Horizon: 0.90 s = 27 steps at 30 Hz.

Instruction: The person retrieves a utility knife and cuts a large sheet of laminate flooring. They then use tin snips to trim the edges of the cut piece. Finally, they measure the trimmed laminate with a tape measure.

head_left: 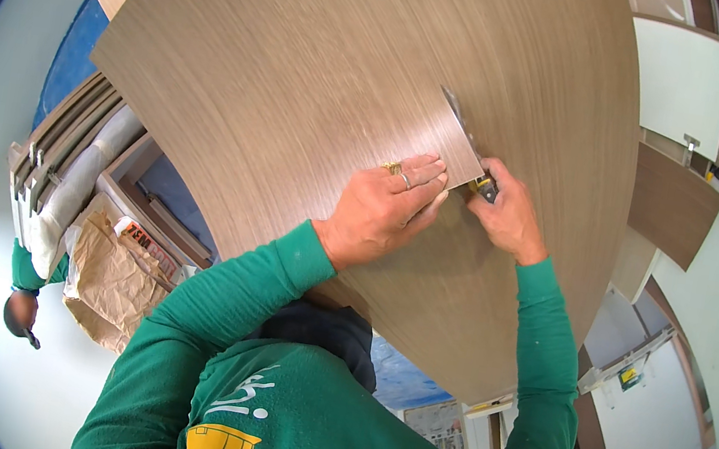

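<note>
My left hand [389, 203], with rings on it, lies with its fingers stretched out on a lighter wood-grain piece [460, 158] at the middle of the view. Under that piece spreads a large wood-grain panel [310, 59]. My right hand [510, 214] is closed around a small hand tool with a black-and-yellow handle [486, 188], at the near right corner of the lighter piece. A thin grey metallic strip or blade [460, 121] runs along the right edge of this piece. Whether it belongs to the tool is unclear.
At the left, stacked panels [67, 125], a wrapped roll [90, 161] and crumpled brown paper [115, 276] stand beside the big panel. Another person in a green sleeve [28, 268] is at the far left. White and brown cabinet boards [678, 82] line the right side.
</note>
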Each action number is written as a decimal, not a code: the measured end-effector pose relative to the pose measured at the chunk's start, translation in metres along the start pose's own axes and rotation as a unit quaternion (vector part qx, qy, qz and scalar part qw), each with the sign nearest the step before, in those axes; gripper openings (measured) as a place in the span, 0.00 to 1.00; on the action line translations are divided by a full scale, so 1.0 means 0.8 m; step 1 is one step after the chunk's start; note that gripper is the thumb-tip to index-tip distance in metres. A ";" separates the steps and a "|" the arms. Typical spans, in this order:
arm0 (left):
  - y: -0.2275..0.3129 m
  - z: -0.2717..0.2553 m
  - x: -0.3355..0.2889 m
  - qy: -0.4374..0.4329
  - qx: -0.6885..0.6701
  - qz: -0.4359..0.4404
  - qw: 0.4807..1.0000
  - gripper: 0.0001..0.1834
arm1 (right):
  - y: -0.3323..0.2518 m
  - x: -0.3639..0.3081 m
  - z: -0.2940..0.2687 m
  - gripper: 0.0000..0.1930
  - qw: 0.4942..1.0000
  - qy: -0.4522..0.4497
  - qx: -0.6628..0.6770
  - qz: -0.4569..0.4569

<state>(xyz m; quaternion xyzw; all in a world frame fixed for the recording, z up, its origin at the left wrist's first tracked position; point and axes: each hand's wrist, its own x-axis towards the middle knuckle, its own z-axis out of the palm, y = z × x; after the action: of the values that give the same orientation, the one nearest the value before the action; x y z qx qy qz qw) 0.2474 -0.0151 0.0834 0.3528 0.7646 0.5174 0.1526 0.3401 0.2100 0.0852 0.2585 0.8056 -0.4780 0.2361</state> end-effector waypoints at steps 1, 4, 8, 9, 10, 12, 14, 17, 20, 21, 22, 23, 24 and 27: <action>-0.001 0.001 -0.001 0.006 -0.002 -0.003 1.000 0.16 | -0.005 0.002 0.000 0.16 1.000 -0.017 0.006 0.023; -0.004 0.001 -0.002 0.016 -0.007 -0.006 1.000 0.16 | -0.014 0.007 -0.003 0.17 0.997 -0.047 0.005 0.059; -0.003 -0.004 -0.001 0.017 -0.007 -0.005 1.000 0.16 | 0.000 0.007 0.002 0.18 0.999 -0.033 -0.024 0.034; -0.003 -0.006 0.001 0.018 -0.005 -0.003 1.000 0.16 | -0.001 0.008 0.004 0.18 0.999 -0.027 -0.024 0.031; -0.003 -0.008 0.003 0.011 -0.007 -0.003 1.000 0.16 | 0.000 0.010 0.008 0.17 1.000 -0.015 -0.008 0.018; 0.000 -0.009 0.003 -0.002 -0.011 -0.003 1.000 0.16 | 0.000 0.012 0.016 0.16 1.000 0.010 0.024 -0.009; -0.002 -0.010 0.001 0.002 -0.009 -0.006 1.000 0.16 | -0.007 0.015 0.012 0.16 1.000 -0.013 0.016 0.015; -0.001 -0.015 0.008 -0.007 -0.013 -0.007 1.000 0.16 | -0.006 0.016 0.012 0.17 1.000 -0.012 -0.005 0.028; 0.005 -0.017 0.014 -0.006 -0.018 -0.011 1.000 0.15 | -0.009 0.016 0.004 0.18 0.999 -0.018 -0.014 0.040; 0.004 -0.019 0.014 -0.006 -0.017 -0.012 1.000 0.15 | -0.013 0.018 0.005 0.18 0.999 -0.022 -0.010 0.045; 0.005 -0.020 0.014 -0.012 -0.020 -0.009 1.000 0.15 | -0.017 0.020 0.006 0.17 0.999 -0.019 0.003 0.040; 0.005 -0.020 0.013 -0.018 -0.022 -0.007 1.000 0.15 | -0.022 0.023 0.007 0.17 0.999 -0.015 0.015 0.035; 0.006 -0.020 0.012 -0.023 -0.024 -0.007 0.999 0.15 | -0.024 0.024 0.006 0.17 0.999 -0.014 0.027 0.030; 0.005 -0.022 0.013 -0.021 -0.021 -0.005 1.000 0.15 | -0.024 0.027 0.003 0.17 1.000 -0.019 0.001 0.018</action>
<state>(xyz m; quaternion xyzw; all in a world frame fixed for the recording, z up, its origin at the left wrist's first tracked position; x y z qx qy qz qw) 0.2310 -0.0192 0.0955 0.3565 0.7517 0.5252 0.1788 0.3121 0.2045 0.0832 0.2643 0.7956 -0.4794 0.2594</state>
